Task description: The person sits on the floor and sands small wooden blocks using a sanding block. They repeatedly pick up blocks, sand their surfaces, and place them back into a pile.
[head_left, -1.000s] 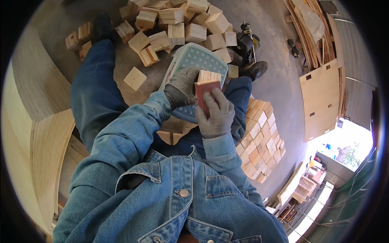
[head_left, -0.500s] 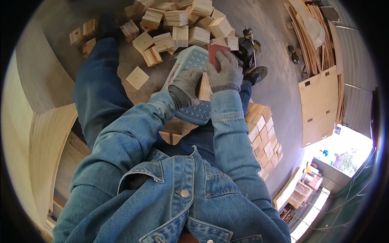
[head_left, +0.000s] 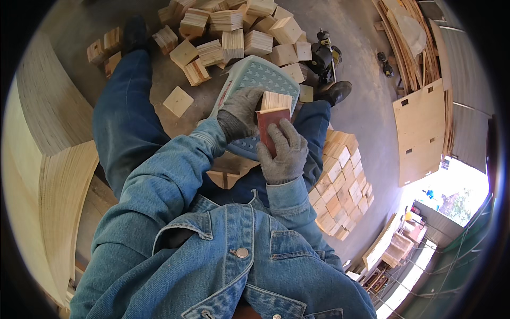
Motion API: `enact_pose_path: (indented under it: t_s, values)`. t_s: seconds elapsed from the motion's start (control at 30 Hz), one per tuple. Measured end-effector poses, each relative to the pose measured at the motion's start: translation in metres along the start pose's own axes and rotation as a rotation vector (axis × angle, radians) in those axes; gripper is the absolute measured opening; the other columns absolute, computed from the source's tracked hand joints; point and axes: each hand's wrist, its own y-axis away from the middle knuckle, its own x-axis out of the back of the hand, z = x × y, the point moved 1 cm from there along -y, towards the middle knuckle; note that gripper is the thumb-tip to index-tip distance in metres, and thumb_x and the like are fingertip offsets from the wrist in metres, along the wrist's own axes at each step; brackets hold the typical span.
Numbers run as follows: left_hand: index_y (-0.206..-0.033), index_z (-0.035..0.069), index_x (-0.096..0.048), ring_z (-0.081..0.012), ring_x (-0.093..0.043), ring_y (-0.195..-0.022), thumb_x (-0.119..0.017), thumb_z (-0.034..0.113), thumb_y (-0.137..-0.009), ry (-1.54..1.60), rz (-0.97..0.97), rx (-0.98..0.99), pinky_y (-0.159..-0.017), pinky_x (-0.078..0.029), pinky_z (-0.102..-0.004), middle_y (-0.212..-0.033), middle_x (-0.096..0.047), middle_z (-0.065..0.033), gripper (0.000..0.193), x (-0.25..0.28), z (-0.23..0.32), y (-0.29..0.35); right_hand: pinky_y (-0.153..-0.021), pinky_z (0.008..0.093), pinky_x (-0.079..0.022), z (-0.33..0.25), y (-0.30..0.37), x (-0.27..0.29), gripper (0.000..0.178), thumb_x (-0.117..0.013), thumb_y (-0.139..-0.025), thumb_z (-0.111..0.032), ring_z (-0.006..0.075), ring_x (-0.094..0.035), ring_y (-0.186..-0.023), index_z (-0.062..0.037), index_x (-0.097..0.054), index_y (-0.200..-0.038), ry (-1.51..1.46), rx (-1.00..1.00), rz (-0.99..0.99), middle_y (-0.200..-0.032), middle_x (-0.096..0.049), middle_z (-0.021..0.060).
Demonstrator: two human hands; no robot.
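Note:
My left hand [head_left: 241,112], in a grey glove, is closed around a small plywood block [head_left: 277,100] with layered edges. It holds the block above a light blue-green plastic stool [head_left: 260,72] with a patterned top. My right hand [head_left: 287,155], also gloved, grips a flat reddish-brown sanding block [head_left: 269,128], its fingers spread over the face. The sanding block lies against the near part of the plywood block and hides some of it. The stool stands between my legs.
Plywood blocks [head_left: 228,21] lie in a loose heap ahead, with a single block [head_left: 178,101] nearer. A neat stack of blocks [head_left: 340,186] stands by my right leg. Black tools [head_left: 323,56] rest near my right shoe. Large plywood sheets [head_left: 58,106] rise on the left; more boards [head_left: 422,133] lean right.
My right hand has drawn the sanding block back toward me, from beyond the plywood block to its near part. My left hand keeps its hold on the plywood block, nearly still.

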Motion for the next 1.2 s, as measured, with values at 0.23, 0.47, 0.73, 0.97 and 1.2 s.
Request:
enact_pose_path:
  t_s: [0.23,0.47,0.73,0.97,1.2]
  values:
    - [-0.148,0.009,-0.050,-0.0420,-0.056,-0.132,-0.092,0.043,-0.072,0.029,0.043,-0.059,-0.117,-0.045,-0.0494,-0.140,-0.058,-0.0218,0.093,-0.003,-0.005,0.001,-0.106,0.0527,-0.050,0.016,-0.086,-0.030,0.046,-0.084,-0.079,-0.033,0.0371,-0.063,-0.122,-0.0236,-0.077,-0.123,0.058,-0.066,0.050,-0.141,-0.065,0.0056]
    - [-0.148,0.010,-0.050,-0.0398,-0.055,-0.134,-0.096,0.039,-0.064,-0.023,-0.053,0.042,-0.119,-0.043,-0.0465,-0.142,-0.058,-0.0196,0.100,-0.004,-0.006,-0.004,-0.112,0.0454,-0.049,0.026,-0.160,-0.043,0.050,-0.084,-0.082,-0.035,0.0343,-0.063,-0.132,-0.0148,-0.077,-0.126,0.156,-0.249,-0.108,-0.143,-0.068,0.0100]
    - [-0.147,0.007,-0.050,-0.0413,-0.053,-0.138,-0.095,0.041,-0.065,0.029,-0.007,0.001,-0.121,-0.041,-0.0476,-0.142,-0.057,-0.0225,0.100,0.010,0.011,0.000,-0.109,0.0545,-0.048,0.016,-0.065,-0.020,0.055,-0.086,-0.080,-0.034,0.0405,-0.058,-0.127,-0.0220,-0.073,-0.132,0.081,-0.132,-0.032,-0.147,-0.061,0.0061]
    - [-0.146,0.009,-0.052,-0.0401,-0.053,-0.138,-0.088,0.051,-0.073,-0.060,-0.103,-0.004,-0.123,-0.036,-0.0513,-0.143,-0.056,-0.0215,0.091,0.003,0.017,0.002,-0.104,0.0533,-0.049,0.001,0.002,0.000,0.057,-0.088,-0.076,-0.028,0.0376,-0.060,-0.122,-0.0182,-0.073,-0.130,0.038,-0.066,0.007,-0.146,-0.061,0.0082]
    - [-0.150,0.012,-0.050,-0.0385,-0.049,-0.143,-0.087,0.053,-0.073,-0.101,-0.070,0.008,-0.128,-0.028,-0.0532,-0.148,-0.054,-0.0198,0.095,-0.010,0.004,0.003,-0.099,0.0530,-0.051,-0.001,-0.028,-0.005,0.052,-0.089,-0.074,-0.028,0.0378,-0.062,-0.117,-0.0184,-0.076,-0.123,0.041,-0.029,0.051,-0.139,-0.064,0.0068]
